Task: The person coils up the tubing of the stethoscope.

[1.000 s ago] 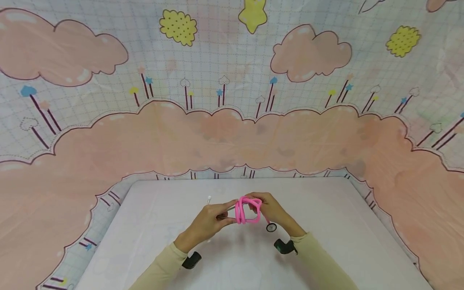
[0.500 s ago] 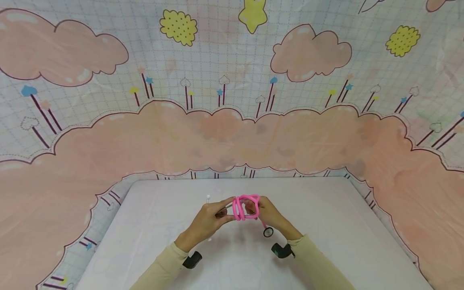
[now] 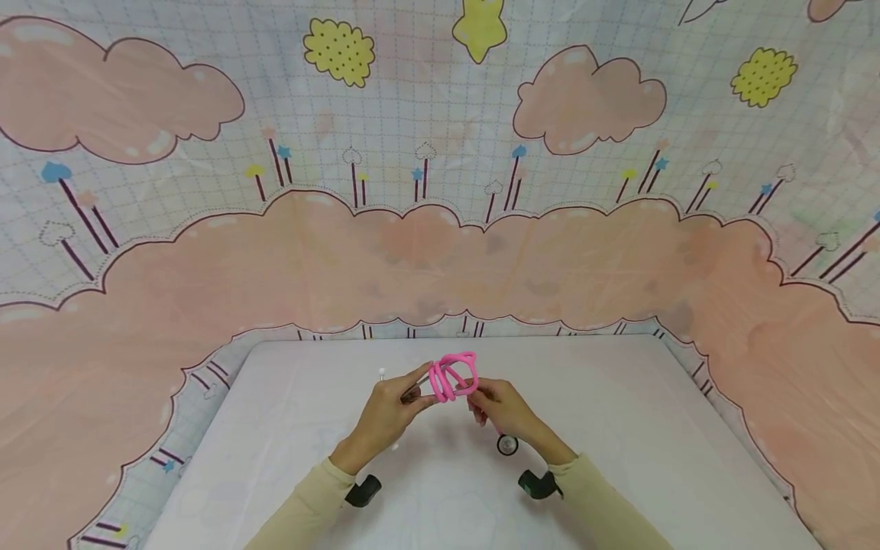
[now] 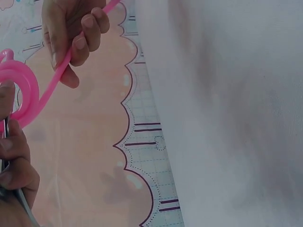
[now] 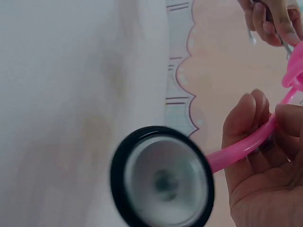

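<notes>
A stethoscope with pink tubing (image 4: 32, 90) is held above the table between my hands, its tubing wound in several loops. My left hand (image 3: 385, 416) grips the metal ear tubes (image 5: 286, 47) beside the loops, and a white ear tip (image 3: 382, 372) pokes out beyond its knuckles. To the right, my right hand (image 3: 507, 409) pinches the loose stretch of tubing between thumb and fingers. Below that hand hangs the round chest piece (image 5: 163, 182), with a black rim and pale face. Part of the ear tubes lies hidden behind the left fingers.
A white table (image 3: 275, 473) lies under both hands. Behind it and at its sides hangs a cloth (image 3: 440, 267) printed with clouds and stars. Black wrist cameras (image 3: 538, 484) sit below each wrist.
The pink loops have moved left and a little up with my left hand and have tilted. My right hand has come from behind the loops to their lower right, still holding tubing.
</notes>
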{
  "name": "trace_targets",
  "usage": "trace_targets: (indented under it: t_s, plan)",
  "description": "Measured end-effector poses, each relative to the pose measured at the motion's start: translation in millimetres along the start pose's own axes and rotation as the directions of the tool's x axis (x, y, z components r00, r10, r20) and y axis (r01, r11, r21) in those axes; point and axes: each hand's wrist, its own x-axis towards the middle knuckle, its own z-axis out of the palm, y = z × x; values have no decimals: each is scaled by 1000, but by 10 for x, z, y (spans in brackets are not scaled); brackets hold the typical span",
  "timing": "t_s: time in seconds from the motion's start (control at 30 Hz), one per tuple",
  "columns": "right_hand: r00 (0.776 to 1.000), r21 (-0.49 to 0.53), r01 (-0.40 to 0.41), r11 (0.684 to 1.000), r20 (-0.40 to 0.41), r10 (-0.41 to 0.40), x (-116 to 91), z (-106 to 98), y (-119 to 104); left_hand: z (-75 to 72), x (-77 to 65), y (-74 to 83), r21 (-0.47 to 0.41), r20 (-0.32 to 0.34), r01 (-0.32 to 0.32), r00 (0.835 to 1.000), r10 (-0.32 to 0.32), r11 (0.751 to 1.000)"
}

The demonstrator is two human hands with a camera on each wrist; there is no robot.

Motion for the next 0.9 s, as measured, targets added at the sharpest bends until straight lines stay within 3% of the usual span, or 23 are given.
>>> trace_targets:
  t_s: [0.37, 0.9]
  plan:
    - [999, -11, -46, 999, 24, 46, -79, 88, 4, 8, 13, -27, 25, -95, 70, 993, -68, 997]
    - [997, -18, -67, 998, 41, 67, -247, 158, -136, 18, -4, -40, 88, -114, 129, 986, -118, 988]
